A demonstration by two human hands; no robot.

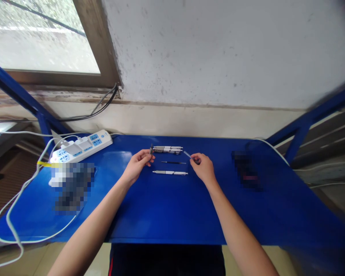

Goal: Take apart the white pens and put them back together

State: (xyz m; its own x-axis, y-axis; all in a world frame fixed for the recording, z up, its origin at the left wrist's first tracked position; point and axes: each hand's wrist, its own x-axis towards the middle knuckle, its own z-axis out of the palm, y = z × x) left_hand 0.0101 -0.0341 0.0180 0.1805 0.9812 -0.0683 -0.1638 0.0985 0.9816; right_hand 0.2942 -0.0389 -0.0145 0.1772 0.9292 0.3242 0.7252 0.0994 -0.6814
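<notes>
Plain indoor work corner, whether home, dormitory or workshop unclear: a blue desktop (166, 214) with blue metal braces (13, 90) against a stained white wall (218, 50) beside a window (46, 50), a power strip (86, 150) and trailing cables (34, 242).

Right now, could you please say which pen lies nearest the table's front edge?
The single pen in front of the dark pen refill; the other pens lie grouped behind it.

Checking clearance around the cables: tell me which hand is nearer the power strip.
Left. The left hand is right of the power strip, apart from it; the right hand is farther right, beyond the pens.
</notes>
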